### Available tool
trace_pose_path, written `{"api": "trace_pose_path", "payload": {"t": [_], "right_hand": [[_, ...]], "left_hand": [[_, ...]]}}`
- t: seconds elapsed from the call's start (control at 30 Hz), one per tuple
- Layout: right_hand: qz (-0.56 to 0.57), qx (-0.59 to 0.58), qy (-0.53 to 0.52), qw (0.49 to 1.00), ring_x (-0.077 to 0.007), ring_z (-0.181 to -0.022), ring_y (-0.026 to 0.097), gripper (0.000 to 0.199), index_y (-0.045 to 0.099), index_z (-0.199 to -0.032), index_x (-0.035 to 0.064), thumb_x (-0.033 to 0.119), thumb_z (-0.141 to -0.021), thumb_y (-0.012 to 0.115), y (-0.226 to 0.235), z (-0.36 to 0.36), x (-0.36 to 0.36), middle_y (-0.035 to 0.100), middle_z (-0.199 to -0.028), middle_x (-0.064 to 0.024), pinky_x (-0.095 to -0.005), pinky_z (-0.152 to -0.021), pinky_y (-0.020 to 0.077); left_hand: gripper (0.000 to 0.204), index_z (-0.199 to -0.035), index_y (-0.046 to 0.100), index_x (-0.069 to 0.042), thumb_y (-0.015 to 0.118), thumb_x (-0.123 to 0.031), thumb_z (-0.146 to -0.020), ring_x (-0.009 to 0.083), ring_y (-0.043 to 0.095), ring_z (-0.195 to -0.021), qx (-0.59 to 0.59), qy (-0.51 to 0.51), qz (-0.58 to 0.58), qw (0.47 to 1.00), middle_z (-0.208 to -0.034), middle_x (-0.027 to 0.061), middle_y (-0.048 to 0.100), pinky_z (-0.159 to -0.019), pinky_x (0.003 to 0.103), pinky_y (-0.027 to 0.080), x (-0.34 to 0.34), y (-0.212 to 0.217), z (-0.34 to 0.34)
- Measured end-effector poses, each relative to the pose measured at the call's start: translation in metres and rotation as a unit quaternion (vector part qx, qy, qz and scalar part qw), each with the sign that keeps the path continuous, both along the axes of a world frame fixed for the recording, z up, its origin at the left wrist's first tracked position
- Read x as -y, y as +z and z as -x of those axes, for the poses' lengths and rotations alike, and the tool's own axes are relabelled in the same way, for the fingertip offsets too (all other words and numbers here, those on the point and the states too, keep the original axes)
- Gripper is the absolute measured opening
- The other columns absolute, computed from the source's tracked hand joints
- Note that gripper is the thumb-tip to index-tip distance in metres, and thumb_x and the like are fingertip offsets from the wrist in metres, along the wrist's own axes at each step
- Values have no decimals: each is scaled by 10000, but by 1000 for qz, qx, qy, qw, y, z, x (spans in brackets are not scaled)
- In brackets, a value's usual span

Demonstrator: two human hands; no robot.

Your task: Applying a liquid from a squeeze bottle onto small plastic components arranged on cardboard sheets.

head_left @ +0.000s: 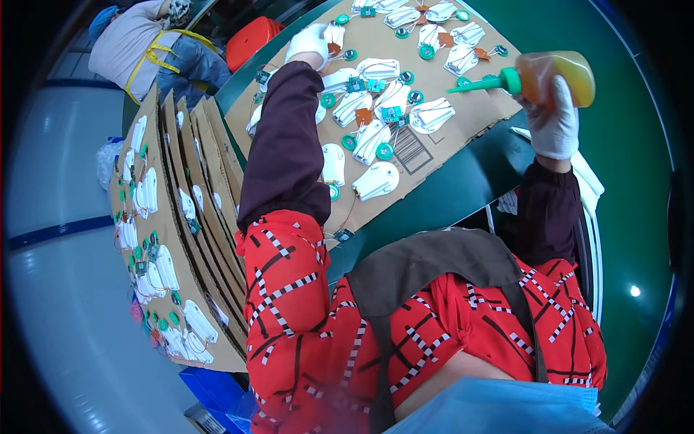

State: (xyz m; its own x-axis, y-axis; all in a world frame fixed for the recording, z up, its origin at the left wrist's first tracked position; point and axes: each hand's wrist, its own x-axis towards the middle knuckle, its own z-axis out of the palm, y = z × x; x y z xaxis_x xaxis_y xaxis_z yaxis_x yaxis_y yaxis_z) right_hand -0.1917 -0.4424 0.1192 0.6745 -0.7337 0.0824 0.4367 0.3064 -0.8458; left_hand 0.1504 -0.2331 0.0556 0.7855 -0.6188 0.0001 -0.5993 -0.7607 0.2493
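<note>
My right hand [558, 126], in a white glove, is wrapped round a squeeze bottle [557, 78] of amber liquid. The bottle lies nearly level, its long green nozzle [481, 84] pointing left over the cardboard sheet [463, 134]. At the sheet's far left, my gloved left hand [308, 45] is closed at a white plastic housing [335, 34]; its fingertips are partly hidden. Similar white housings [431, 114] lie across the sheet, with thin wires, green circuit boards [391, 113], round green-rimmed parts [384, 151] and orange-brown pieces [363, 116].
Left of me, several cardboard sheets [184, 239] stand on edge, bearing similar wired housings. A person [155, 50] with yellow apron straps is at the far left, near a red stool [251, 42]. A blue bin [213, 394] sits below the sheets. The green tabletop [629, 181] extends right.
</note>
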Motion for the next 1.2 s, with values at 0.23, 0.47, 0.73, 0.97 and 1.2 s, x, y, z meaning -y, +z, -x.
{"api": "trace_pose_path", "payload": {"t": [0.23, 0.47, 0.73, 0.97, 1.2], "right_hand": [[16, 4, -23, 1000, -226, -959, 603, 407, 448, -1220, 91, 235, -869, 595, 0, 18, -4, 550, -1131, -82, -356, -704, 561], [-11, -11, -67, 998, -251, -1028, 582, 441, 447, -1228, 67, 266, -867, 601, -2, 30, 16, 540, -1165, -107, -380, -762, 557], [-50, 10, -45, 998, -243, -1002, 578, 384, 476, -1186, 83, 226, -857, 612, -8, 4, -2, 541, -1118, -87, -403, -716, 560], [3, 31, 25, 999, -239, -1003, 581, 401, 471, -1202, 93, 201, -848, 625, -12, -24, -29, 541, -1135, -75, -410, -711, 564], [6, 16, 58, 998, -223, -1013, 586, 402, 462, -1213, 84, 188, -856, 616, -34, -30, -44, 551, -1114, -92, -379, -750, 567]], "left_hand": [[304, -1120, 602, -106, 539, -126, -823, 294, 588, -1010, -96, 119, 51, 987, -1060, 150, 625, -873, 348, 452, 10, -11, -3], [431, -1152, 581, -187, 657, -286, -740, 274, 572, -956, 168, 21, -126, 978, -1020, 102, 552, -815, 396, 481, 8, 8, -6], [260, -966, 681, -68, 636, -166, -729, 215, 651, -871, 10, 96, 106, 990, -937, 118, 676, -800, 307, 487, -44, 54, 0], [312, -946, 650, 3, 637, -225, -734, 211, 626, -786, -237, -7, 23, 971, -844, 133, 652, -736, 310, 477, -78, 43, 92], [271, -935, 670, -71, 647, -277, -760, 308, 595, -912, -35, -36, -51, 997, -988, 165, 593, -814, 374, 462, -66, 29, 141]]}}
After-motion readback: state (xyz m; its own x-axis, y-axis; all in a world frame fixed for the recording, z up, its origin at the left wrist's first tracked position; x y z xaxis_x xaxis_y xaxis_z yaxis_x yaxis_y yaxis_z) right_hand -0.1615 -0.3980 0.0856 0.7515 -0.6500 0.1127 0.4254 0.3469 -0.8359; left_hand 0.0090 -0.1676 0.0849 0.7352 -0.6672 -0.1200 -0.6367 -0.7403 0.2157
